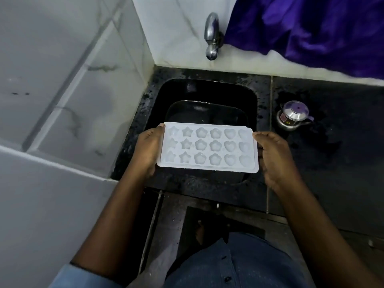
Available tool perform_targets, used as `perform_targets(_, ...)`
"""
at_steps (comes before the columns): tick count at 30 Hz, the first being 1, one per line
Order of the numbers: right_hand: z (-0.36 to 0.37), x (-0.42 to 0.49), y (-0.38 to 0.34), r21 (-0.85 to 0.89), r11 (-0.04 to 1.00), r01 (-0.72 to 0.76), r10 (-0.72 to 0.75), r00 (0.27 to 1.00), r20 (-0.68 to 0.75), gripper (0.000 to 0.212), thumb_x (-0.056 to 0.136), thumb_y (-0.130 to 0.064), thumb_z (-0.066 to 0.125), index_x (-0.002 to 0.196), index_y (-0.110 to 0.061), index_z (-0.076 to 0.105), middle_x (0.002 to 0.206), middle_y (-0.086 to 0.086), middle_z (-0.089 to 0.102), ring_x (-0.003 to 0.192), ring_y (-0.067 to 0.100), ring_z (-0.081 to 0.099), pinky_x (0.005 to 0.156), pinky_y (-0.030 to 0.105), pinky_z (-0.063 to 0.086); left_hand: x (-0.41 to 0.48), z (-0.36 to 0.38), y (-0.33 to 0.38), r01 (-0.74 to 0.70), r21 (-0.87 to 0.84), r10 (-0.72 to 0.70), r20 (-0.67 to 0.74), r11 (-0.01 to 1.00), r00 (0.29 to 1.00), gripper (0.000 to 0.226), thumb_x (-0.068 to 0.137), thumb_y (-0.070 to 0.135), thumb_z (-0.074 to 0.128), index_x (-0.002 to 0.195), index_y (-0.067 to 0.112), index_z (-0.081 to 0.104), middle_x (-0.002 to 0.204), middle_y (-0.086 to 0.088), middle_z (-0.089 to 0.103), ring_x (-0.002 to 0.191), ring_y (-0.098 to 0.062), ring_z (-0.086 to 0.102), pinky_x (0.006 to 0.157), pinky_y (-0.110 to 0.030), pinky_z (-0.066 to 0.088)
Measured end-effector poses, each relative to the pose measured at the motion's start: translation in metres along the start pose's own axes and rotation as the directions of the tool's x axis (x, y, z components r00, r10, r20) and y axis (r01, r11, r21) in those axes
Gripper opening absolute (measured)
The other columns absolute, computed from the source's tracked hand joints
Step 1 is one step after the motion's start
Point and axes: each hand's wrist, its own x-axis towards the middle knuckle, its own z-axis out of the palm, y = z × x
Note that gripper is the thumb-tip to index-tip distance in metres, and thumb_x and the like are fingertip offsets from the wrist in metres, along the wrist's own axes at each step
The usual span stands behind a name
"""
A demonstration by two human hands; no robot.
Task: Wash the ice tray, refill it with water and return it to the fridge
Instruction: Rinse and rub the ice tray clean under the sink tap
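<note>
Ice tray is held flat above the sink, left hand and right hand each clasping a short end, seemingly to keep it level.

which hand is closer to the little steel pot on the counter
Right. The right hand grips the right end of the ice tray, close to the steel pot. The left hand grips the left end, the whole tray between it and the pot.

A wet black counter holds 1 small steel pot right of its sink.
</note>
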Motion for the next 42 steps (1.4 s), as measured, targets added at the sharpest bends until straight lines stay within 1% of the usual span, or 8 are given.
perform_targets(4, -0.006, 0.013, -0.003, 0.014, 1.000, 0.007, -0.007, 1.000, -0.021, 0.011, 0.100, -0.015, 0.060, 0.096, -0.016, 0.071, 0.101, 0.009, 0.076, 0.099, 0.031, 0.070, 0.087, 0.047, 0.055, 0.016, 0.012, 0.004, -0.004, 0.038, 0.003, 0.031, 0.999, 1.000, 0.039, 0.105, 0.040, 0.058, 0.108, 0.007, 0.078, 0.101, -0.013, 0.081, 0.094, -0.036, 0.078, 0.088, -0.061, 0.061)
perform_targets(9, -0.015, 0.036, -0.012, -0.021, 1.000, 0.020, -0.020, 1.000, 0.017, 0.013, 0.099, -0.008, 0.060, 0.099, -0.011, 0.073, 0.101, 0.011, 0.079, 0.096, 0.030, 0.075, 0.079, 0.041, 0.060, 0.025, 0.033, 0.013, -0.022, 0.104, 0.025, -0.022, 0.994, 0.999, 0.041, 0.106, 0.040, 0.058, 0.101, 0.004, 0.076, 0.086, -0.003, 0.081, 0.078, -0.022, 0.079, 0.066, -0.036, 0.063)
perform_targets(13, -0.021, 0.063, -0.014, -0.046, 0.999, -0.005, 0.007, 0.999, 0.036, 0.017, 0.097, -0.003, 0.060, 0.098, -0.012, 0.074, 0.100, 0.010, 0.079, 0.098, 0.032, 0.076, 0.086, 0.050, 0.062, 0.037, 0.047, 0.016, -0.029, 0.109, 0.037, -0.071, 0.994, 0.997, 0.045, 0.104, 0.039, 0.061, 0.109, -0.005, 0.072, 0.096, -0.011, 0.080, 0.089, -0.031, 0.078, 0.081, -0.049, 0.063)
perform_targets(19, -0.015, 0.097, -0.024, -0.116, 0.993, 0.032, -0.021, 0.995, 0.095, 0.027, 0.096, 0.003, 0.057, 0.097, -0.018, 0.074, 0.103, 0.007, 0.078, 0.097, 0.028, 0.076, 0.086, 0.047, 0.062, 0.061, 0.056, 0.025, -0.042, 0.102, 0.052, -0.097, 0.994, 0.994, 0.034, 0.103, 0.030, 0.062, 0.107, -0.002, 0.073, 0.095, -0.010, 0.080, 0.089, -0.031, 0.077, 0.072, -0.042, 0.060)
perform_targets(25, 0.001, 0.116, -0.034, -0.169, 0.975, 0.145, -0.126, 0.985, 0.120, 0.034, 0.095, 0.010, 0.056, 0.096, -0.021, 0.069, 0.090, -0.003, 0.073, 0.080, 0.015, 0.071, 0.061, 0.026, 0.057, 0.088, 0.053, 0.027, -0.060, 0.060, 0.062, -0.039, 0.996, 0.997, 0.011, 0.101, 0.011, 0.064, 0.102, 0.010, 0.075, 0.104, -0.012, 0.079, 0.093, -0.030, 0.077, 0.065, -0.035, 0.057)
perform_targets(31, 0.020, 0.144, -0.029, -0.233, 0.958, 0.168, -0.158, 0.986, 0.062, 0.034, 0.092, 0.011, 0.059, 0.094, -0.022, 0.065, 0.089, 0.001, 0.068, 0.090, 0.025, 0.069, 0.082, 0.049, 0.060, 0.116, 0.046, 0.027, -0.173, 0.146, 0.177, -0.022, 0.974, 0.984, 0.014, 0.099, 0.002, 0.065, 0.103, 0.013, 0.071, 0.106, -0.013, 0.076, 0.098, -0.032, 0.075, 0.086, -0.053, 0.063)
perform_targets(39, 0.031, 0.157, -0.025, -0.476, 0.745, 0.468, -0.502, 0.863, 0.062, 0.024, 0.094, 0.001, 0.062, 0.109, -0.018, 0.063, 0.096, -0.005, 0.068, 0.089, 0.014, 0.063, 0.079, 0.028, 0.047, 0.134, 0.041, 0.030, -0.503, 0.478, 0.563, 0.021, 0.720, 0.826, 0.018, 0.099, 0.009, 0.068, 0.117, 0.010, 0.066, 0.110, 0.003, 0.071, 0.102, -0.018, 0.067, 0.084, -0.028, 0.048)
perform_targets(42, 0.027, 0.155, -0.022, -0.539, 0.624, 0.566, -0.623, 0.777, 0.094, 0.021, 0.094, 0.000, 0.060, 0.111, -0.012, 0.065, 0.103, 0.003, 0.073, 0.093, 0.019, 0.067, 0.079, 0.030, 0.049, 0.137, 0.036, 0.028, -0.605, 0.503, 0.675, 0.057, 0.617, 0.736, 0.016, 0.097, 0.007, 0.069, 0.112, 0.013, 0.069, 0.109, -0.002, 0.075, 0.100, -0.020, 0.069, 0.085, -0.038, 0.056)
